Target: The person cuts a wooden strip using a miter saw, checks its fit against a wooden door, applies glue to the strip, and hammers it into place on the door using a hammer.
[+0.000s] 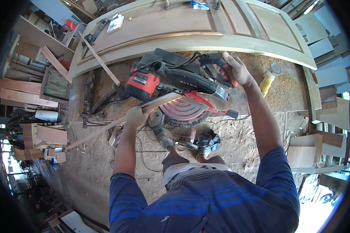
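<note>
A red and black mitre saw [194,83] stands at the front of a sawdust-covered workbench [268,103]. My right hand [236,69] is wrapped round its red and black handle, at the saw's upper right. On the left side of the saw, my left hand [137,116] grips a long, thin wooden strip [159,101], which lies across the saw's base and slants up to the right. The red motor housing [142,82] is just above my left hand. The blade is hidden under the saw's guard.
A large panelled wooden door [163,33] lies across the back of the bench. A yellow power tool [266,80] lies to the right of the saw. Black cables and a red tool [189,136] are on the floor near my feet. Board offcuts [52,134] are stacked at the left.
</note>
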Tool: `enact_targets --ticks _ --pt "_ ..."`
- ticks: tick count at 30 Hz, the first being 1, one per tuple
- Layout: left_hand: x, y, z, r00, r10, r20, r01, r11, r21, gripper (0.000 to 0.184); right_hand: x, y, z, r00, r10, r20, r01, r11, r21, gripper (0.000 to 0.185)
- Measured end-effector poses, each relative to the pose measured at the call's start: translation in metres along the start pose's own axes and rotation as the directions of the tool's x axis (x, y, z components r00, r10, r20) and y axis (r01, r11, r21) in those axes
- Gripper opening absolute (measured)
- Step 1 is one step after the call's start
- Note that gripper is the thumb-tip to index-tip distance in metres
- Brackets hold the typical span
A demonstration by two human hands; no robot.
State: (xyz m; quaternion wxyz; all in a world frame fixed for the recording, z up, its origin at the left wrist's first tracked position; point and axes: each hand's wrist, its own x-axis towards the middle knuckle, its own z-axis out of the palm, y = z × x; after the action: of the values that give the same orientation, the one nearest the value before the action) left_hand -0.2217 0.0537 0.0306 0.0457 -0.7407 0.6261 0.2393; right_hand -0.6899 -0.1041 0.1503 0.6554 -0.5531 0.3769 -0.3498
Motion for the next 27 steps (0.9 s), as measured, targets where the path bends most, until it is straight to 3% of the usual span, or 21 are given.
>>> enact_targets --ticks 5,11,14,19,25,27 --pt "0.0 0.0 0.001 1.0 -0.023 0.01 0.022 0.999 0.042 0.082 0.003 0.015 -0.01 1.0 0.017 -0.005 -0.017 1.0 0.009 0.065" --pt "-0.003 0.002 0.0 0.999 0.024 -0.042 -0.021 0.998 0.051 0.087 0.0 -0.026 0.019 0.997 0.035 -0.071 -0.038 0.998 -0.045 0.065" --pt "-0.001 -0.001 0.003 0.999 0.029 -0.039 -0.026 0.997 0.075 0.089 0.014 -0.053 0.028 0.997 0.07 -0.022 -0.073 0.985 -0.159 0.067" --pt "0.001 -0.003 0.006 0.999 0.021 -0.039 -0.018 0.996 0.088 0.092 0.039 -0.081 0.053 0.991 0.077 -0.105 -0.107 0.943 -0.316 0.075" --pt "0.0 -0.004 0.008 0.998 0.036 -0.06 -0.032 0.998 0.061 0.094 0.044 -0.106 0.072 0.991 0.061 -0.119 -0.107 0.896 -0.431 0.075" --pt "0.003 -0.007 0.009 0.997 0.049 -0.055 -0.046 0.997 0.069 0.087 0.043 -0.105 0.071 0.991 0.049 -0.121 -0.097 0.893 -0.44 0.075"
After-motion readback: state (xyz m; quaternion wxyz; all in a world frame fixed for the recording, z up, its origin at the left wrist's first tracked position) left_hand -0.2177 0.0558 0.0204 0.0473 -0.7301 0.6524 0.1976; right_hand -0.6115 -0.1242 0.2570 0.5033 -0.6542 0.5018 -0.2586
